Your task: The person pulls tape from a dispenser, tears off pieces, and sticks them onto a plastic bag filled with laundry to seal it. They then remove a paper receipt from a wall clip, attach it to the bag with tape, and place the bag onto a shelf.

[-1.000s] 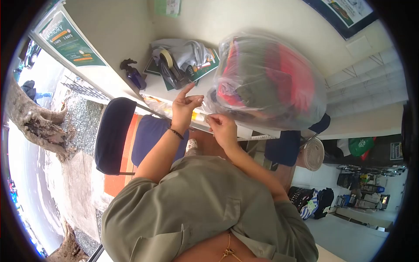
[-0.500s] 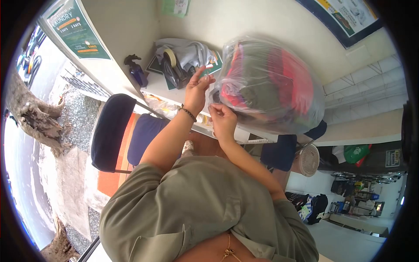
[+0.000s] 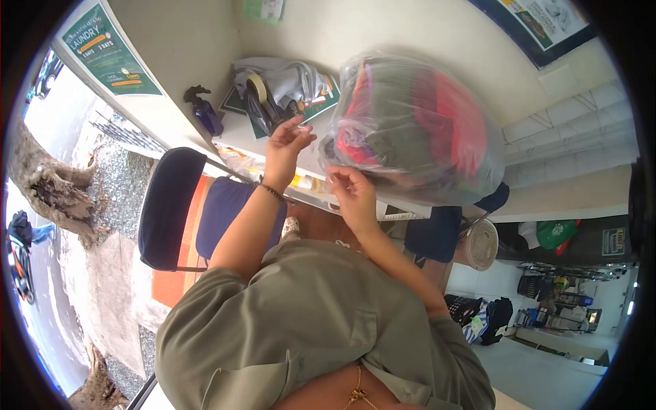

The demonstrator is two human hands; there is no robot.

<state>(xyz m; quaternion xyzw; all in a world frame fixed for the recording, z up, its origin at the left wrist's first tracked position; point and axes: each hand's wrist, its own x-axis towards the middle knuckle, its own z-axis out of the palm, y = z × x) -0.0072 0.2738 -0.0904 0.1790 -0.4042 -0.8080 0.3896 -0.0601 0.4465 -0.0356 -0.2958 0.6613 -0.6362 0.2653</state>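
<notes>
My left hand (image 3: 287, 147), with a dark beaded bracelet at the wrist, is raised just in front of a tape dispenser (image 3: 265, 113). Its thumb and fingers come together, and a small pale glint shows at the tips. Lower and to the right, my right hand (image 3: 355, 198) has curled fingers and a thumb drawn close to them. Whatever either hand pinches is too small to make out. Beyond my right hand, a large clear plastic bag (image 3: 417, 123) bulges with folded red and dark green cloth on the white counter (image 3: 236, 131).
A dark blue spray bottle (image 3: 205, 113) stands left of the dispenser. Grey cloth (image 3: 294, 78) and green printed cards lie behind it. Navy folding chairs (image 3: 171, 205) (image 3: 434, 232) flank me. A round whitish basket (image 3: 480, 244) sits at right; a street lies beyond the left edge.
My left hand has moved left and slightly down, away from the bag, toward the dispenser. My right hand stays in nearly the same place, its fingers slightly looser. The view has shifted a little.
</notes>
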